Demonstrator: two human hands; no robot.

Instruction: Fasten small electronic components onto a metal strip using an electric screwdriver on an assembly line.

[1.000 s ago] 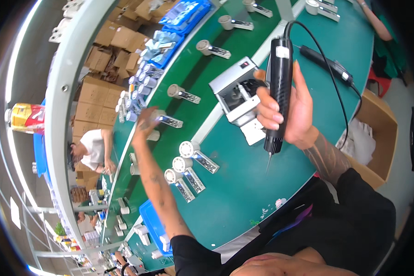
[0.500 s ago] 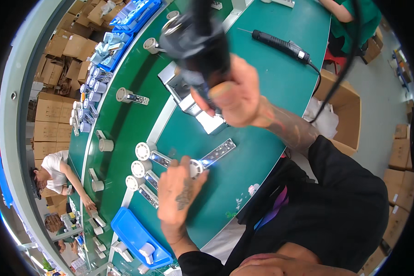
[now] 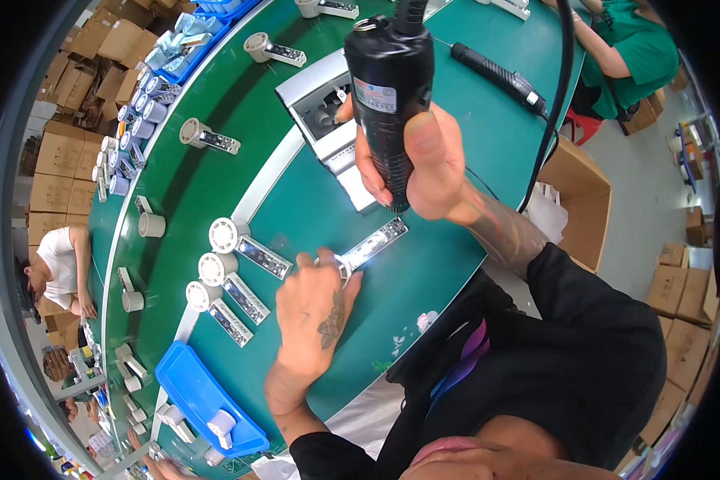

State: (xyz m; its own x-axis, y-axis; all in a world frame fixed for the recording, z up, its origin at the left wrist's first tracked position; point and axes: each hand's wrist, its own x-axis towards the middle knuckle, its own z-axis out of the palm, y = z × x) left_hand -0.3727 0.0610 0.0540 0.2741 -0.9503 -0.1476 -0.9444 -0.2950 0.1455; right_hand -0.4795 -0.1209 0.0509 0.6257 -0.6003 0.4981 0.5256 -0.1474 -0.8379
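My right hand (image 3: 432,164) is wrapped round a black electric screwdriver (image 3: 388,88), held upright with its cord rising from the top. The screwdriver's lower end is just above the far end of a white hair-dryer-shaped housing (image 3: 378,242), whose open handle shows a lit circuit board. Whether the tip touches it I cannot tell. Curled over the housing's round head, my left hand (image 3: 312,316) holds it down on the green table and hides part of it. Three similar housings lie left of that hand: an upper one (image 3: 264,258), a middle one (image 3: 246,298) and a lower one (image 3: 232,322).
A screw dispenser-like box (image 3: 312,84) stands beyond my right hand. Another black screwdriver (image 3: 496,76) lies at the far right. A blue tray (image 3: 180,376) sits at lower left. More housings lie along the green conveyor (image 3: 172,180). A co-worker in green (image 3: 632,48) is at upper right.
My right hand has lowered the screwdriver and moved it right, to the housing's handle end. My left hand stays on the housing's head. The view has shifted slightly.
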